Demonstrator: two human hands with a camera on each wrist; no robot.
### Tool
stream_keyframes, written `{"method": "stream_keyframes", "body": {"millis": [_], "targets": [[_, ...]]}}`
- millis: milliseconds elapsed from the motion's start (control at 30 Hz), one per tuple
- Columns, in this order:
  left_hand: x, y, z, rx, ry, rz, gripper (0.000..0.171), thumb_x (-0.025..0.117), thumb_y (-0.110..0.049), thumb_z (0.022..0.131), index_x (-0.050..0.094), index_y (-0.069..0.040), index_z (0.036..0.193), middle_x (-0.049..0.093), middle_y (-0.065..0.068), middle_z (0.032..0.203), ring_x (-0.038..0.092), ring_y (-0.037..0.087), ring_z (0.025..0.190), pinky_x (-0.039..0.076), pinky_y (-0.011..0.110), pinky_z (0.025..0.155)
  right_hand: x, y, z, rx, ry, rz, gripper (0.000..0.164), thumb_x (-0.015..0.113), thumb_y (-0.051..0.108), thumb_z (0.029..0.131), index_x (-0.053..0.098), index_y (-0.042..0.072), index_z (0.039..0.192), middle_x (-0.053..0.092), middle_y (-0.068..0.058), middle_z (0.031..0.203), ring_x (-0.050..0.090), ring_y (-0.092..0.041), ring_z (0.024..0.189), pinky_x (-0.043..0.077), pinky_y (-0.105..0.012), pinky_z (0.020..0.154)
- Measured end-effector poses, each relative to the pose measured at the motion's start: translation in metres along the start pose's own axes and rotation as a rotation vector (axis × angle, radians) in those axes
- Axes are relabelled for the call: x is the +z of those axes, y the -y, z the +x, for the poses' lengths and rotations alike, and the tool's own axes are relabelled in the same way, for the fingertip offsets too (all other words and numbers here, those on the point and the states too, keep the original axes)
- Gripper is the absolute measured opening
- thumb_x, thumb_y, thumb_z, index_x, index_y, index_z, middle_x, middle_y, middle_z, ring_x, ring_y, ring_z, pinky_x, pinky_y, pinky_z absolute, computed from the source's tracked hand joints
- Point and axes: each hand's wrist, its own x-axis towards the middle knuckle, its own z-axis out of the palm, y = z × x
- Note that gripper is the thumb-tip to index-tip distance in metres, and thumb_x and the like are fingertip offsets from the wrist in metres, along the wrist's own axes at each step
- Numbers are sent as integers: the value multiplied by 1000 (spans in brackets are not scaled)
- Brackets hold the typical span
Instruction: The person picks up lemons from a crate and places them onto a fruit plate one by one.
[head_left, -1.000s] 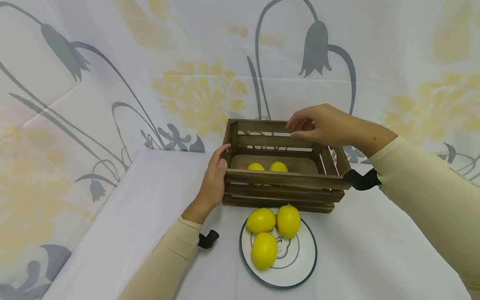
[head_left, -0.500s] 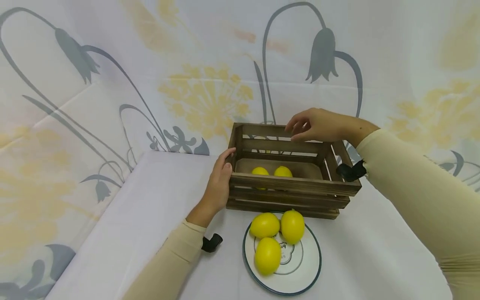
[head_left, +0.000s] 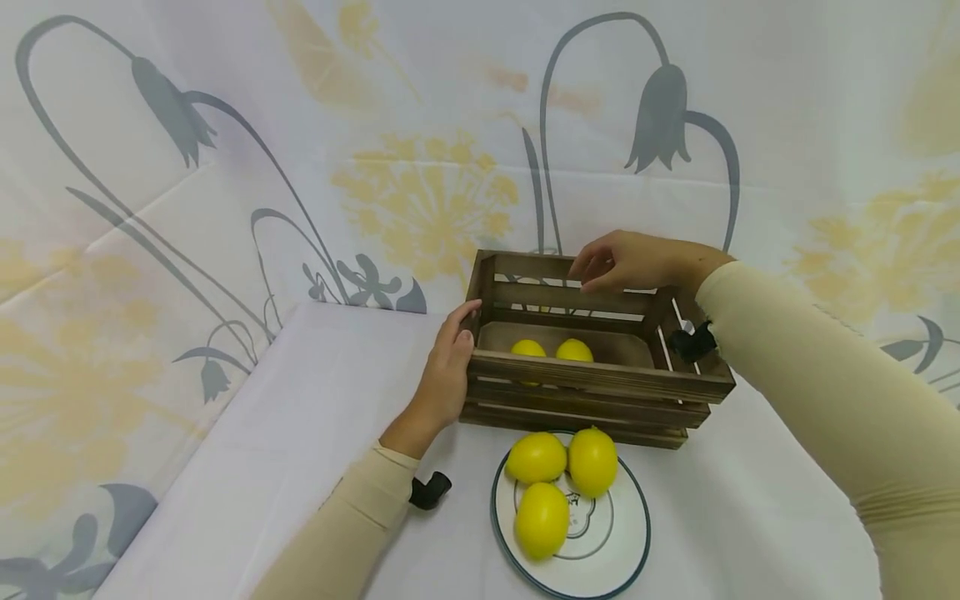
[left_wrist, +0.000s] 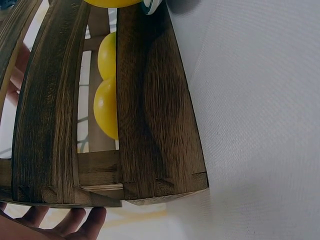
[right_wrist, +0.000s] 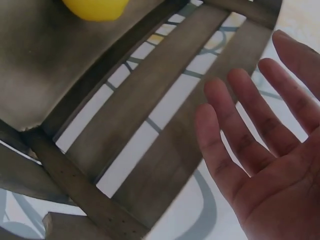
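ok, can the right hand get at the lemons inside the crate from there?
Likely yes: the right hand is empty near the far rim of the crate, and the open top leaves the two lemons inside free from above.

A pale floral-print cloth (head_left: 465,75) spans eight to three o'clock, bearing grey bellflowers (head_left: 660,117) and yellow umbels (head_left: 435,200); a white-covered counter (head_left: 345,383) spreads toward six.

Dark brown slatted wooden crate (head_left: 600,379): open-topped, upright; my left hand (head_left: 446,367) rests against its left end. On its floor, near the front wall, two yellow lemons (head_left: 574,350) side by side. Just before it, round white dark-rimmed plate (head_left: 615,542) bearing three more yellow lemons (head_left: 542,521), clustered left.
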Motion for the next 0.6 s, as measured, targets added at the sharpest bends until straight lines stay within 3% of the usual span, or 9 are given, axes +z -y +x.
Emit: {"method": "stream_keyframes", "body": {"millis": [133,400,600], "targets": [[0,0,0,-3,2,1,47,24,-27,109,31,-19,155,31,11,159,33,29,146,28,51,120,3,-2,5,2,35,9,34,64,16,97,63,2,128,67,-21,126,65,-29,112,56,-44,85],[2,0,0,8,2,7,47,25,-25,109,30,-18,155,31,11,160,32,30,146,28,53,119,9,-8,9,25,52,-16,38,66,21,97,62,4,131,65,-18,129,59,-33,121,48,-51,102],[1,0,0,12,3,13,47,24,-28,109,30,-19,155,30,10,160,32,28,146,28,50,120,12,-11,14,77,82,1,42,66,24,96,61,7,134,65,-15,127,63,-26,112,52,-43,95]]}}
